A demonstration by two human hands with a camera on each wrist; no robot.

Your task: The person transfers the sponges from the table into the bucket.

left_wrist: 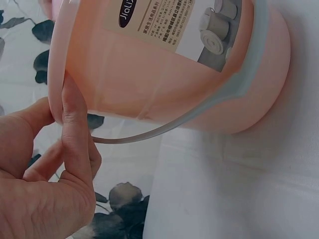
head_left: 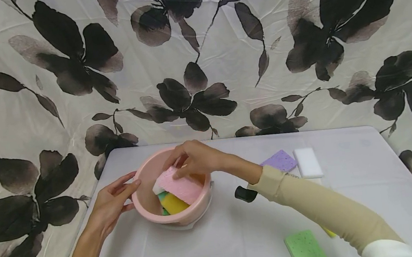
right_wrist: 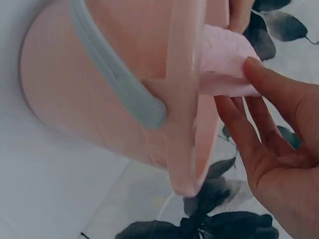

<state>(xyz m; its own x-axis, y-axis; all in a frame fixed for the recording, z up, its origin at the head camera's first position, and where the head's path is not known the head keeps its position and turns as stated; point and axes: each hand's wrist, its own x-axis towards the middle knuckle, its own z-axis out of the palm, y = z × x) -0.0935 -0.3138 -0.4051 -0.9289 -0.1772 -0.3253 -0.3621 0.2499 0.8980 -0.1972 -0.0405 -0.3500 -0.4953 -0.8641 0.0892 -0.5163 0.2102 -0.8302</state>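
A pink bucket with a pale grey handle stands on the table. My left hand holds its rim at the left, thumb on one side and fingers on the other. Above the bucket's mouth, my right hand pinches a pink sponge between thumb and fingers. In the right wrist view, that pink sponge is partly out past the rim. Under it in the bucket lie a yellow sponge and something green, both partly covered; a white piece shows beside them.
On the white table, a purple sponge and a white sponge lie right of the bucket. A green sponge is near the front, with a yellow piece half hidden by the right sleeve. Floral cloth hangs behind.
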